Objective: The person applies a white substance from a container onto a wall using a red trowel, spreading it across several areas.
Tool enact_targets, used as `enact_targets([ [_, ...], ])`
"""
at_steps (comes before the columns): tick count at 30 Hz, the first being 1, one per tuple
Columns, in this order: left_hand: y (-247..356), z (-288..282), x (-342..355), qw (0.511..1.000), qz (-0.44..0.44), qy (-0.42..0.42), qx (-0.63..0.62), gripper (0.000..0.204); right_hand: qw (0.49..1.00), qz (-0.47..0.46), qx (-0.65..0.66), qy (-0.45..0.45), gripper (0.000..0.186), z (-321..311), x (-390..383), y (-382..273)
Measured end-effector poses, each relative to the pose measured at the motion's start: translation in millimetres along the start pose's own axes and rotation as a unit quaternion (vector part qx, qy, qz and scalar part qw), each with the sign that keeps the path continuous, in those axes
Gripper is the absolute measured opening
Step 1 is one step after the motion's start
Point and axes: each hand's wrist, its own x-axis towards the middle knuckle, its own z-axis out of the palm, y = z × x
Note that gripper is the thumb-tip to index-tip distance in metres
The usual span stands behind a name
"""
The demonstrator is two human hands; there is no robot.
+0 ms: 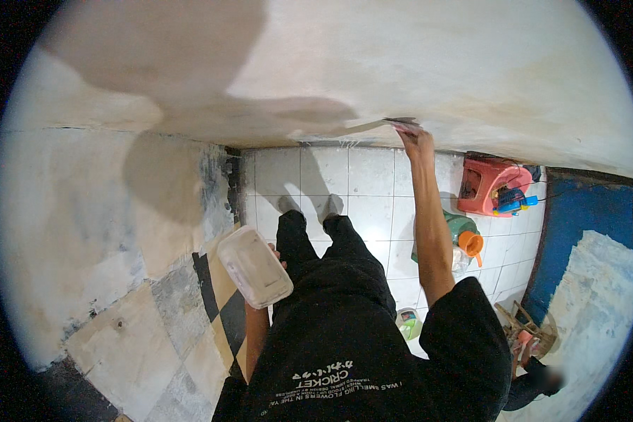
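Note:
My left hand (281, 257) holds a whitish rectangular plastic tub (254, 267) from beneath, at the left of my waist. Only some fingertips show past the tub's right edge. Ahead of me, my right arm reaches out to the pale, patchy wall (471, 70). The right hand (416, 141) is closed around a thin, flat, dark putty knife (399, 120), which lies close along the wall surface. Its handle is mostly hidden by the fingers, and I cannot tell whether the blade touches the wall.
A pink plastic stool (475, 186) with blue items stands on the white tiled floor (373, 176) at right. Nearer are a green container (458, 224), an orange dipper (470, 243) and a small tub (408, 325). Another person (524, 390) is at lower right, beside wooden furniture (520, 320).

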Motion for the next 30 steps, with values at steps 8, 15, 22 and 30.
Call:
enact_targets([
  [8,-0.8,-2.2,-0.4,0.999,0.029,0.019,-0.024,0.063,0.991,0.047,-0.1,0.082,0.037,-42.9,-28.5,-2.3],
  [15,5.2,4.3,12.2,1.0,0.017,-0.008,0.017,0.064,0.998,0.058,-0.01,0.001,0.037,29.8,-9.2,-20.3],
  [22,0.9,-1.0,17.6,0.998,0.026,-0.052,-0.011,0.063,0.992,0.102,-0.074,0.032,0.036,32.4,-91.5,2.4],
  [30,1.8,15.0,22.9,0.999,-0.009,-0.04,-0.031,0.064,0.987,0.044,-0.151,-0.024,0.036,6.2,25.7,25.0],
])
